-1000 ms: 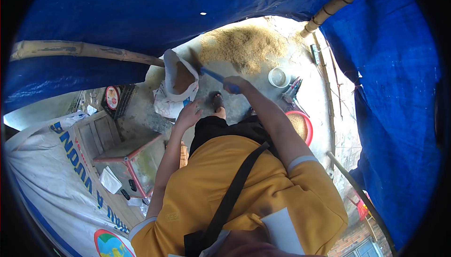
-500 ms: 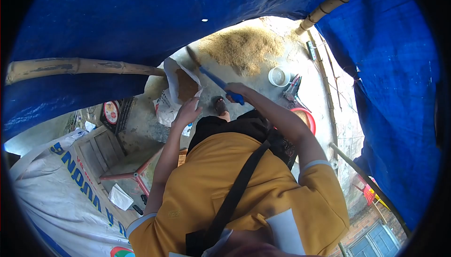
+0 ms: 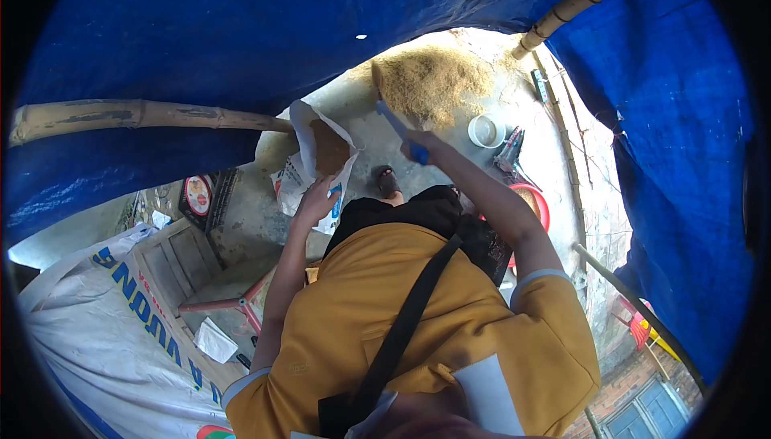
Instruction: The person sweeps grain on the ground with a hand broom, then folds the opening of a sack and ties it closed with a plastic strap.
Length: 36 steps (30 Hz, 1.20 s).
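Note:
My right hand is wrapped round the blue handle of a long tool, whose darker end points up toward a heap of tan, husk-like material. My left hand is at the near edge of an open white sack, with its fingers at the rim; whether they pinch it is hard to see. Brown material lies inside the sack.
A white bucket and a red basin stand to the right. Blue tarp hangs over bamboo poles. A red-edged table and a printed white sheet are at the lower left.
The tool in my right hand has swung right and up, from beside the sack to the heap's left edge. My left hand stays by the sack; the whole view has shifted slightly.

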### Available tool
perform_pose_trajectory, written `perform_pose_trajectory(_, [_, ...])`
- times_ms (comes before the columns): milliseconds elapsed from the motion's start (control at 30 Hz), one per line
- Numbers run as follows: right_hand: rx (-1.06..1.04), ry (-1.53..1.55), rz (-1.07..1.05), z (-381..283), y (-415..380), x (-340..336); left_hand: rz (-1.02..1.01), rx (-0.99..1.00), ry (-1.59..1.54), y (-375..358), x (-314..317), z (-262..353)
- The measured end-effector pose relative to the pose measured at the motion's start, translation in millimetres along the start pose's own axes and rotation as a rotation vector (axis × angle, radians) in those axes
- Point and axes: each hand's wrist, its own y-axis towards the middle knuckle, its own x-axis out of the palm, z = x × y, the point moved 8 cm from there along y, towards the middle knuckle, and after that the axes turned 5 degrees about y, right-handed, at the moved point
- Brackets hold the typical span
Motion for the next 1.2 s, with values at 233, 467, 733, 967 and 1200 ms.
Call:
perform_pose_trajectory(233, [0.271,0.080,-0.051,49,9,-16,-0.066,0.073,0.095,16,19,7])
perform_pose_trajectory(467, [0.127,0.028,-0.434,30,4,-28,0.050,0.220,0.150,38,9,44])
perform_pose_trajectory(733, [-0.021,-0.190,0.233,30,-89,-71,-0.151,0.231,0.157,35,30,55])
perform_pose_trajectory(967, [0.273,-0.021,0.027,94,-31,-128,-0.193,0.215,0.229,26,40,58])
perform_pose_trajectory(1200, [-0.031,-0.531,0.285,68,-123,-102,-0.181,0.254,0.204,19,55,87])
